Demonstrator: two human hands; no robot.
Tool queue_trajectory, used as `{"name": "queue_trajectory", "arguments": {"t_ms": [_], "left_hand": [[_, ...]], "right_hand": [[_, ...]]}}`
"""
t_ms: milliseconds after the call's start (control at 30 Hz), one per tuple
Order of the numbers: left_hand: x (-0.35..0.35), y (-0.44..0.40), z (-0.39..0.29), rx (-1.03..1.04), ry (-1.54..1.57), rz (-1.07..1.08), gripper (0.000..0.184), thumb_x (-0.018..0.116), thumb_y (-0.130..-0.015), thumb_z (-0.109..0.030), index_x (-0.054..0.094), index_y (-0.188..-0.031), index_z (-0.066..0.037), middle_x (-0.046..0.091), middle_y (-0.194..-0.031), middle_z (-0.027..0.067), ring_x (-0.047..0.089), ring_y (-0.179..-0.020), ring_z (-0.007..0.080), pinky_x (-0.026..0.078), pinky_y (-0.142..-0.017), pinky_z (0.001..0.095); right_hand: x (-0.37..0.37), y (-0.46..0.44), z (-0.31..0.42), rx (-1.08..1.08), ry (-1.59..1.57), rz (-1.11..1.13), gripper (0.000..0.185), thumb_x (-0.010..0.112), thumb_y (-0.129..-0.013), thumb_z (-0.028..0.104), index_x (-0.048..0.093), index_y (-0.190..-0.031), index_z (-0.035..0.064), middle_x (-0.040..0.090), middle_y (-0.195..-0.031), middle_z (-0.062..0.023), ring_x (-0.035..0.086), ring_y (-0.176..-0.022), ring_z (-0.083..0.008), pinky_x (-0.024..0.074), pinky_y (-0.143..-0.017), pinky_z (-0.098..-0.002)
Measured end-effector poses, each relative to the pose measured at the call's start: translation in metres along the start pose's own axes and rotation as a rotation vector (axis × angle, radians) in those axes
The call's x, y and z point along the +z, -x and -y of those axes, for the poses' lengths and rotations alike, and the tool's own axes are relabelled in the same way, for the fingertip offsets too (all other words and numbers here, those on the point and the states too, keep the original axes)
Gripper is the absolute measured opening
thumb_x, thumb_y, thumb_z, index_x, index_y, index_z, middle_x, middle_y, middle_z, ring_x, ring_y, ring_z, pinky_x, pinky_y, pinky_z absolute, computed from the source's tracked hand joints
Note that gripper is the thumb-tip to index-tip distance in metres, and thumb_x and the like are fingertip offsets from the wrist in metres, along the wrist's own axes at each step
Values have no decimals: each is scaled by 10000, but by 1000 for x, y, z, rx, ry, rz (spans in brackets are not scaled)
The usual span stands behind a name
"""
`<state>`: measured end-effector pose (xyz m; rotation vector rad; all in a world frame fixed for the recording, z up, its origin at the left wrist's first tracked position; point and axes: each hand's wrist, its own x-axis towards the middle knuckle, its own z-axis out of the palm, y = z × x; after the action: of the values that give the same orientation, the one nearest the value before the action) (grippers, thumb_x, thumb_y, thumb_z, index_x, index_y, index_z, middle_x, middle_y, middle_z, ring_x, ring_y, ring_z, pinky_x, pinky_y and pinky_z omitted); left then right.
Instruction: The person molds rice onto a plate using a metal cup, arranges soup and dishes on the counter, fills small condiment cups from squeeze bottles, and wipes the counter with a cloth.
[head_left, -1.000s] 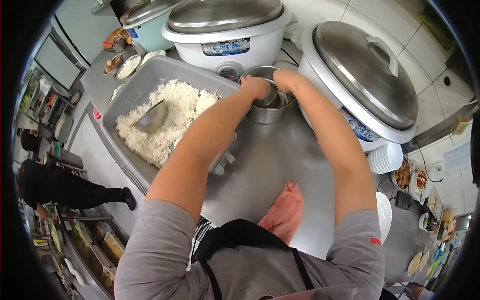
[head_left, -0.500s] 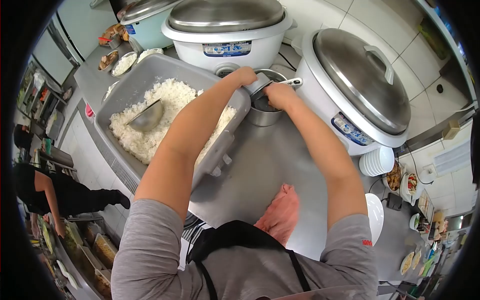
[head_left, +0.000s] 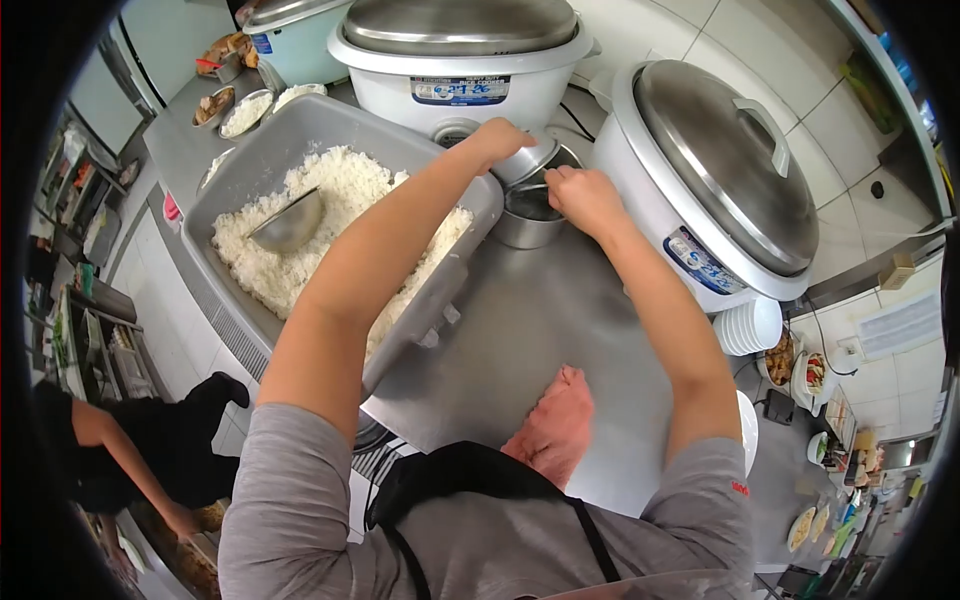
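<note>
- As the metal cup (head_left: 526, 161) is tilted at the mouth of the metal pot (head_left: 530, 236) and not yet set down, the handling there looks midway.
- The left hand (head_left: 499, 142) holds the cup; the right hand (head_left: 585, 197) has its fingers drawn close at the pot's rim, though what they grip I cannot tell.
- The pot stands on the counter (head_left: 500, 320), between the grey tub (head_left: 345, 122) and the right-hand rice cooker (head_left: 720, 160); its dark inside hides any contents.
- Rice (head_left: 340, 178) already lies loose in the tub, grainy and clumped, with plenty left; a rounded metal scoop (head_left: 290, 224) rests tilted in it, untouched.
- Cup and pot are smooth, round-walled metal; the tub looks like matte plastic with a thick lip.
- The counter is brushed metal, dully reflective; a soft, crumpled pink cloth (head_left: 555, 425) lies near its front edge.
</note>
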<state>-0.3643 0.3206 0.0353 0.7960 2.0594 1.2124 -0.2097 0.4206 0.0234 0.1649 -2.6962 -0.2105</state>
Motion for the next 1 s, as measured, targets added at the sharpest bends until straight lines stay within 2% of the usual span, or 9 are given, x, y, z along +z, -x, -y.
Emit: {"name": "queue_trajectory", "arguments": {"t_ms": [167, 300, 400, 433, 533, 633, 733, 900, 1000], "left_hand": [[1, 14, -24, 157, -108, -32, 410, 623, -744, -293, 574, -991, 30, 549, -951, 154, 502, -862, 222, 394, -756, 333], [-11, 19, -23, 190, 38, 33, 244, 595, -778, -260, 565, -760, -18, 506, -696, 42, 470, -656, 123, 414, -591, 266], [-6, 23, 3, 95, -68, -41, 257, 598, -776, -258, 564, -758, -4, 511, -706, 44, 472, -637, 127, 433, -567, 275], [-13, 19, 9, 46, -22, 45, 322, 594, -771, -308, 587, -836, 7, 529, -865, 87, 492, -820, 172, 443, -694, 311], [-21, 33, 9, 286, -337, -197, 366, 587, -765, -352, 605, -882, -5, 465, -1084, 115, 407, -1049, 221, 377, -845, 368], [-32, 46, 6, 311, 93, -371, 372, 581, -750, -351, 598, -904, -12, 437, -1152, 175, 320, -1143, 295, 307, -916, 404], [-44, 61, 2, 165, 907, -147, 456, 593, -749, -344, 506, -1077, -39, 351, -1223, 141, 349, -1121, 293, 313, -900, 479], [-28, 84, -17, 335, 1274, 60, 632, 528, -751, -381, 311, -1242, -49, 351, -1233, 134, 353, -1134, 310, 298, -929, 535], [-37, 96, -11, 405, 1484, 155, 674, 476, -736, -435, 283, -1260, -59, 332, -1262, 135, 320, -1174, 323, 292, -936, 534]], "right_hand": [[-4, 18, 6, 250, -99, -250, 107, 580, -686, 129, 514, -658, 50, 577, -608, -104, 575, -530, -277, 467, -492, -376], [1, 30, 18, 333, -165, -285, 121, 608, -658, 117, 505, -649, 55, 572, -593, -102, 571, -515, -267, 458, -465, -370], [0, 29, 23, 486, -247, -320, 125, 615, -650, 116, 503, -647, 61, 570, -577, -100, 568, -507, -266, 460, -468, -368], [2, 30, 23, 405, -211, -304, 125, 614, -651, 117, 503, -645, 62, 567, -568, -98, 567, -502, -265, 459, -468, -367], [5, 32, 27, 301, -169, -316, 124, 611, -656, 120, 504, -637, 61, 564, -550, -94, 565, -495, -264, 456, -466, -365], [-16, 17, 20, 400, -210, -408, 117, 606, -659, 119, 513, -629, 54, 572, -559, -95, 570, -505, -267, 454, -467, -360], [-57, -12, 13, 437, -167, -474, 105, 598, -665, 127, 529, -631, 56, 582, -577, -95, 574, -520, -277, 455, -475, -363], [-86, -64, 29, 222, -183, -325, 141, 595, -702, 204, 591, -729, 65, 593, -619, -108, 585, -578, -280, 460, -538, -367], [-123, -78, 26, 103, -567, -153, 245, 589, -730, 266, 618, -864, 62, 606, -677, -130, 590, -640, -273, 461, -590, -354]]}}
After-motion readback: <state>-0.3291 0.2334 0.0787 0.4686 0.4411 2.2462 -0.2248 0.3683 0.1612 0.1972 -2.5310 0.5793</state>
